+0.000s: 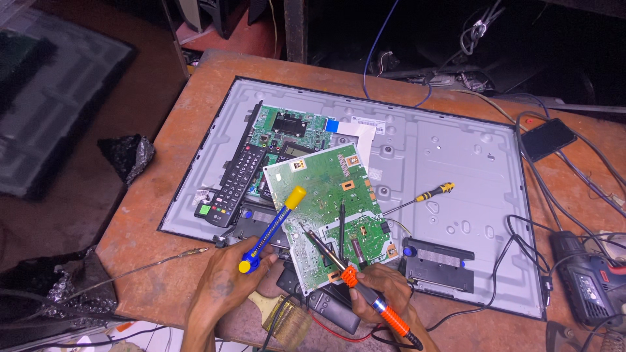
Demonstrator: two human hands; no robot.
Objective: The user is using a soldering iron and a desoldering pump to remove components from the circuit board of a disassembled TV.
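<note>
Left grip: my left hand (pixel 225 277) is wrapped around a blue desoldering pump (pixel 270 225), fingers pressed onto the barrel near its yellow plunger knob; the yellow nozzle end points up over the board.
Right grip: my right hand (pixel 381 287) pinches the orange-handled soldering iron (pixel 345 274) pen-fashion, tip laid low across the board.
Loose board: green circuit board (pixel 329 208), tilted, lying on the grey TV back panel (pixel 450 163) at the near edge.
Handling, board: I judge it light, stiff, fragile; take it by the bare edges, never the components.
Handling, iron: tip likely hot; hold the orange sleeve only.
Handling, pump: light plastic, smooth; barrel is the hold.
Nearby: black remote (pixel 235 186) left of the board, yellow-handled screwdriver (pixel 424 195) right, brush (pixel 287 316) by my wrists.
Support: worn wooden table (pixel 195 98).
</note>
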